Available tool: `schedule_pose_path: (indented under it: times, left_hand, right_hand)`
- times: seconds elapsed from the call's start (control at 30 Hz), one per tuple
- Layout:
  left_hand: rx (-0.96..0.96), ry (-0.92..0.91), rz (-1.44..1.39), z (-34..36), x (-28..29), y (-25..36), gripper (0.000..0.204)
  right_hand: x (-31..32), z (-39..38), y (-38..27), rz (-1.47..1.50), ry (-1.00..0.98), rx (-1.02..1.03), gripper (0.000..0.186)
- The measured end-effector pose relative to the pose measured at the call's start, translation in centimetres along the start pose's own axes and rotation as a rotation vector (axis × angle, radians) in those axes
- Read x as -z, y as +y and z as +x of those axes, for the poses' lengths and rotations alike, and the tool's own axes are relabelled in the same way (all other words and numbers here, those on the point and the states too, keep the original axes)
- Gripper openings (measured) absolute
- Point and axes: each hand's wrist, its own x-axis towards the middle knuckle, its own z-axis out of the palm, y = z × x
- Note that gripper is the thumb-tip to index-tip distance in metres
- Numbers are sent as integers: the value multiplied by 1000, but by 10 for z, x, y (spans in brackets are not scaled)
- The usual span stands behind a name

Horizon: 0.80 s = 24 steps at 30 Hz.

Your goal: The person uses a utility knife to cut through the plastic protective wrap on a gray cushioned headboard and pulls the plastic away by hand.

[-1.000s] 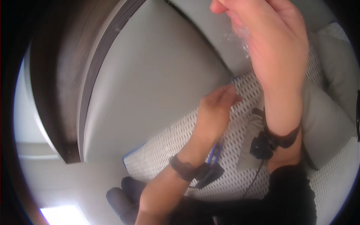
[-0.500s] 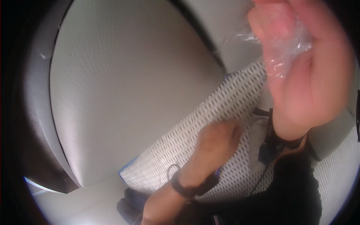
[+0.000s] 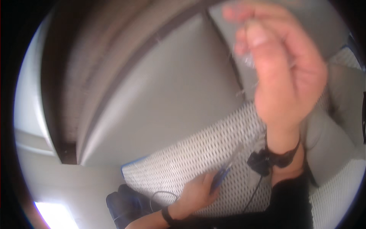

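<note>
My right hand is raised at the upper right, thumb and fingers bent together. Crumpled clear plastic film shows at its fingertips, mostly hidden by the hand. Lower down, my left hand is closed round a blue-handled tool. A thin, blurred, greyish part seems to stick out from the tool toward the upper right; its exact kind cannot be made out. The left hand is over the patterned white-and-grey mat.
Large grey padded panels slope up behind the mat, with a dark seam between them and a brown edge at the upper left. A black strap with a small box and a cable is on my right wrist. A dark blue object lies at the lower left.
The view has shifted, showing more of the brown edge. The right hand has turned, hiding most of the film. The left hand is lower in view, and its blue-handled tool now shows.
</note>
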Motion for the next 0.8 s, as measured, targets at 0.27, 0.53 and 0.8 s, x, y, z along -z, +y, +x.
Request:
schedule_pose_path:
  times: [0.27, 0.53, 0.8]
  left_hand:
    - [42, 185, 147, -27, 90, 16, 45]
    - [-105, 630, 386, 34, 205, 92, 35]
    - [-212, 598, 518, 83, 219, 129, 32]
  right_hand:
    - [-2, 17, -14, 227, 180, -208, 11]
    - [2, 18, -18, 383, 233, -333, 18]
    - [2, 20, -20, 415, 247, -348, 20]
